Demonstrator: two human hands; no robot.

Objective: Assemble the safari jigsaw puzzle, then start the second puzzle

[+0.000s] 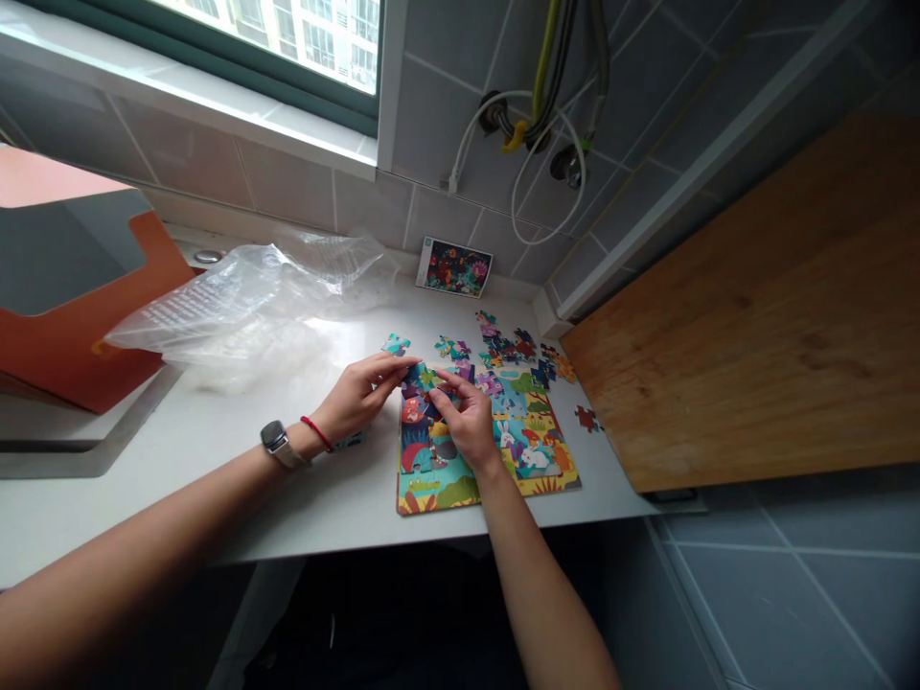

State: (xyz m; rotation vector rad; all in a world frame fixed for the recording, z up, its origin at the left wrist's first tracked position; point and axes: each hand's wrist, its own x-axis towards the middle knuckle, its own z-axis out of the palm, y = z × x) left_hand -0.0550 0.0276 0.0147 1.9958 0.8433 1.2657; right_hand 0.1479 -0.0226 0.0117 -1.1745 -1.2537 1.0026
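Left hand (357,398), right hand (469,422) touching jigsaw piece (424,380), grip unclear; puzzle (495,470) long axis seemingly crosswise.

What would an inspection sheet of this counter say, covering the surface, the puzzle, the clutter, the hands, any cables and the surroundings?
Surface: white countertop, puzzle lying flat on it.
Job's things: partly assembled jigsaw puzzle, loose pieces beyond it, picture card by the wall.
Clutter: crumpled clear plastic bag, orange cardboard.
Hands: left hand, with watch and red bracelet, and right hand, both at the puzzle pieces; grip unclear.
Cables: white cable looped on the wall, beside yellow-green hoses.
Surroundings: grey tiled wall, window, wooden board.
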